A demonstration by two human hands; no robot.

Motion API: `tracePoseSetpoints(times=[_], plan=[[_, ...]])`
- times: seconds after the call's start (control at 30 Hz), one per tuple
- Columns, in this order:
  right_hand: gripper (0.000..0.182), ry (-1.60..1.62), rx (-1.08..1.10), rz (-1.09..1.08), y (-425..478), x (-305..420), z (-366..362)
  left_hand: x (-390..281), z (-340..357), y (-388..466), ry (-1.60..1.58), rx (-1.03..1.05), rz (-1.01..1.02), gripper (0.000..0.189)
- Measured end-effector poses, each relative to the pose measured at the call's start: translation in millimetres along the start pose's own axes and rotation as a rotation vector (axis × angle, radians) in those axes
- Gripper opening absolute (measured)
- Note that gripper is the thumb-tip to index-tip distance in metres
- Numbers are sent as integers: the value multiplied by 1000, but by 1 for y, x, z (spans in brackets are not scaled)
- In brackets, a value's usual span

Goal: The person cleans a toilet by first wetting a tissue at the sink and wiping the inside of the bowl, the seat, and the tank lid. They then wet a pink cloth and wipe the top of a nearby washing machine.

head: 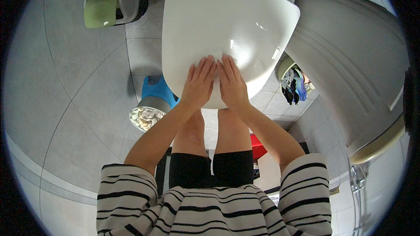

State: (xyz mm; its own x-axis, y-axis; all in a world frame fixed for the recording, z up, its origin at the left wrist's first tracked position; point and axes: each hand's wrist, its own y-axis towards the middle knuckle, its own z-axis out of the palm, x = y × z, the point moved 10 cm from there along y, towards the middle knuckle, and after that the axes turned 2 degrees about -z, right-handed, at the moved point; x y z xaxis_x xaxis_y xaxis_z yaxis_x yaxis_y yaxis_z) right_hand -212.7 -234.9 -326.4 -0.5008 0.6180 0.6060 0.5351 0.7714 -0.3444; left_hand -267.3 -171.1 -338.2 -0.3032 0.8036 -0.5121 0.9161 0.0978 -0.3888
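Both of my hands lie side by side on the glossy white toilet lid (203, 16), near its front edge. The lid is down. My left hand (200, 80) rests palm down with its fingers extended and pointing towards the back. My right hand (232, 82) rests the same way just beside it, the fingertips of the two almost meeting. Neither hand shows anything held. My palms and whatever is under them are hidden.
A grey bin with crumpled paper (147, 118) and a blue plastic stool (157, 89) stand on the left. Further back is a grey and green container (101, 8). On the right are a basket of clothes (293, 82) and a large grey appliance (344, 46).
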Motion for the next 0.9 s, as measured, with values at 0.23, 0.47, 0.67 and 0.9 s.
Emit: tracePoseSetpoints(times=[0.23,0.47,0.67,0.9], plan=[[55,-106,342,-34,-97,8,43,-13,70,-101,139,320,186,60],[58,-121,292,113,-97,1,25,-20,58,-84,272,295,271,59],[71,-228,-136,294,-32,-52,-32,-54,3,32,214,-31,283,62],[66,-156,-123,305,-40,-70,-49,-71,7,46,43,-23,253,63]])
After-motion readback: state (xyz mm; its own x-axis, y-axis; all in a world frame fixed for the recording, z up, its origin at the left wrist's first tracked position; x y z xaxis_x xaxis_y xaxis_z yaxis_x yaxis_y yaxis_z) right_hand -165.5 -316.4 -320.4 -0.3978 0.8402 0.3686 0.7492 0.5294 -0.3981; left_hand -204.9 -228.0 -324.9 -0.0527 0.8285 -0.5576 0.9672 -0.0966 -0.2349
